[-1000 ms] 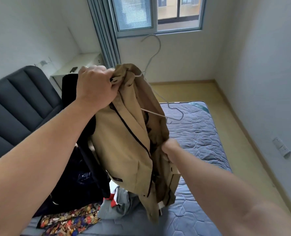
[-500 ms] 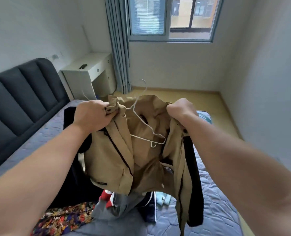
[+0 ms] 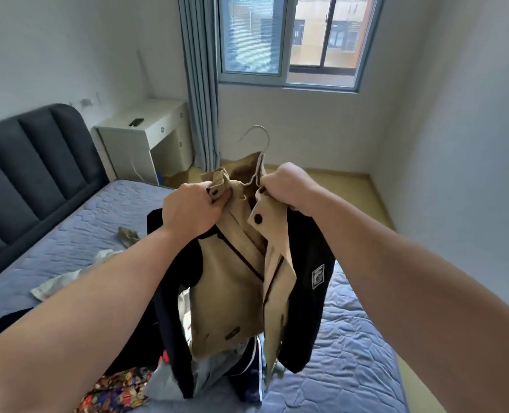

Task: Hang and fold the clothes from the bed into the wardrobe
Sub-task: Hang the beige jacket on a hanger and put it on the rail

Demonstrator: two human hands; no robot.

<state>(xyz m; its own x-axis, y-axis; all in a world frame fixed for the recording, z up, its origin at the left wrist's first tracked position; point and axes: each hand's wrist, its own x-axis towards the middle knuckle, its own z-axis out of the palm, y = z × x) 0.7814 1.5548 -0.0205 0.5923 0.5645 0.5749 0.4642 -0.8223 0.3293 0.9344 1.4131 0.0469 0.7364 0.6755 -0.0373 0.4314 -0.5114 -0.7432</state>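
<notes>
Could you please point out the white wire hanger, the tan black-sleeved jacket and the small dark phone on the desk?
white wire hanger (image 3: 257, 127): head view, top of its hook.
tan black-sleeved jacket (image 3: 226, 293): head view, tan front panel.
small dark phone (image 3: 136, 122): head view, its middle.

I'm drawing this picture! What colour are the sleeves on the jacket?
The tan jacket has black sleeves, clearest in the head view.

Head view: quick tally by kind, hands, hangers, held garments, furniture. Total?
Hands: 2, left hand and right hand, both gripping the collar
Hangers: 1, wire hanger, hook above the collar
Held garments: 1, tan jacket with black sleeves
Furniture: 2, bed and white desk
Total: 6
</notes>
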